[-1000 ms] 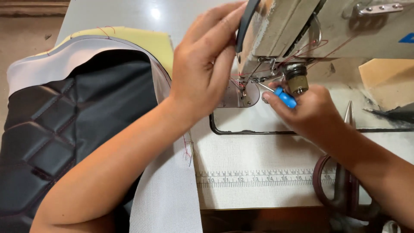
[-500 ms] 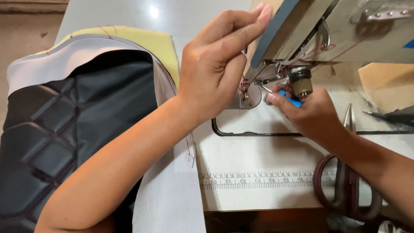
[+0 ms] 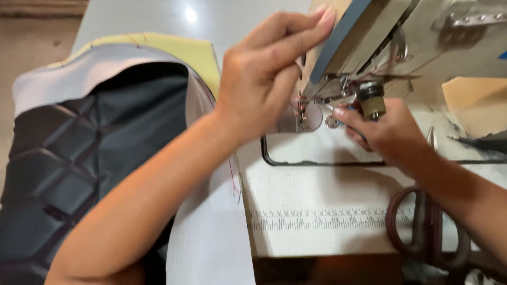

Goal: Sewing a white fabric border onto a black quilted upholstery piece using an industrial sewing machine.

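My left hand (image 3: 266, 79) is raised in front of the sewing machine head (image 3: 391, 37), fingers pinched together beside the needle area (image 3: 302, 108), where a thin thread seems held. My right hand (image 3: 388, 132) reaches under the machine head from the right and grips a small blue tool, only a sliver of which (image 3: 349, 107) shows near the metal needle plate (image 3: 309, 117). Its fingertips sit just below a brass-coloured knob (image 3: 371, 100).
Black quilted material (image 3: 79, 158) backed with white fabric (image 3: 208, 243) and yellow foam (image 3: 195, 55) lies at the left. Dark-handled scissors (image 3: 428, 221) rest at the right front on the white table (image 3: 317, 211), which carries a printed ruler strip (image 3: 322, 219).
My left hand has shifted right and up toward the machine head, fingers closing into a pinch. My right hand has slid further under the head, hiding most of the blue tool.
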